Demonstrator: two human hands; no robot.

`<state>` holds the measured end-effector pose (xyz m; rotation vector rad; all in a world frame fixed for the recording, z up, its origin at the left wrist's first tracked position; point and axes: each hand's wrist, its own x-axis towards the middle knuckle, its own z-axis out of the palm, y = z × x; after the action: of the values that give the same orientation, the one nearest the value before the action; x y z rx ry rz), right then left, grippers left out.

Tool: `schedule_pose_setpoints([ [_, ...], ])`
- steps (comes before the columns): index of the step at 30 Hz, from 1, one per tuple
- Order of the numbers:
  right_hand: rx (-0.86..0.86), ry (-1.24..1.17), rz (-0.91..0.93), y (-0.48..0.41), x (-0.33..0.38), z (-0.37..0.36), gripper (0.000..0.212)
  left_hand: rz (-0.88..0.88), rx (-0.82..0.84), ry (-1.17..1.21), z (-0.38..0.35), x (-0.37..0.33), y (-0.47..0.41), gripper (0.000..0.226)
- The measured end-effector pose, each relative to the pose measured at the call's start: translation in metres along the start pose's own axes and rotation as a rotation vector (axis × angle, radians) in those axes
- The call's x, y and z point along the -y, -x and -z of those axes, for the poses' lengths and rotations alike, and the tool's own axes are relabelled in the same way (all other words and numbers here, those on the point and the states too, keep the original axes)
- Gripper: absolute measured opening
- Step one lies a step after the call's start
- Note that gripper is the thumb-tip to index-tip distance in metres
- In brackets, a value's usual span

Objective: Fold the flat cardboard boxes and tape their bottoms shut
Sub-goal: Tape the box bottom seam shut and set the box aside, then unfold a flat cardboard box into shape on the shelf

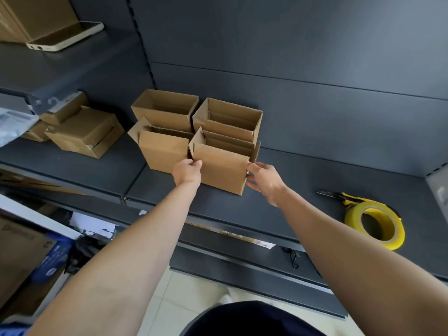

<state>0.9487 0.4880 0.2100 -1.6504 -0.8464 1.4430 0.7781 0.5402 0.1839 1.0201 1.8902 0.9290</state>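
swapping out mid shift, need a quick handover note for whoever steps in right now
Left hand pinches the front-right box at its top left corner. Right hand rests open against its right edge.
The box stands upright with three other folded boxes in a block on the shelf.
Tape roll and utility knife lie to the right.
Bottoms are hidden, so taping is unconfirmed.
Left: let go and fold more. No flat boxes in view.

The front box (pixel 221 169) hides its bottom and, perhaps, the left hand's (pixel 186 172) fingertips.
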Motion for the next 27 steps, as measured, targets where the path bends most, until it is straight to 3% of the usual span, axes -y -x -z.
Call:
schedule_pose_setpoints([
  [3,-0.039,0.036,0.012,-0.006,0.002,-0.002,0.046,0.042,0.014,-0.012,0.002,-0.003,-0.009,0.021],
  [6,-0.224,0.173,0.118,-0.004,0.007,-0.002,0.045,0.063,0.041,-0.008,0.003,-0.002,-0.009,0.021],
  [10,-0.421,0.467,0.330,0.009,0.019,-0.001,0.035,-0.117,0.107,-0.095,0.009,-0.014,0.010,0.019],
  [13,-0.342,0.845,0.530,0.024,0.036,-0.004,0.038,-0.350,0.160,-0.254,0.021,-0.034,0.036,0.012],
  [16,-0.197,1.212,0.629,0.044,0.055,-0.007,0.040,-0.534,0.155,-0.467,0.041,-0.055,0.070,0.021],
  [20,-0.094,1.461,0.766,0.083,0.074,-0.016,0.039,-0.699,0.027,-0.724,0.078,-0.064,0.121,0.031],
  [27,0.061,1.589,1.076,0.152,0.081,-0.066,0.035,-0.615,-0.218,-1.054,0.159,-0.041,0.204,0.028],
])
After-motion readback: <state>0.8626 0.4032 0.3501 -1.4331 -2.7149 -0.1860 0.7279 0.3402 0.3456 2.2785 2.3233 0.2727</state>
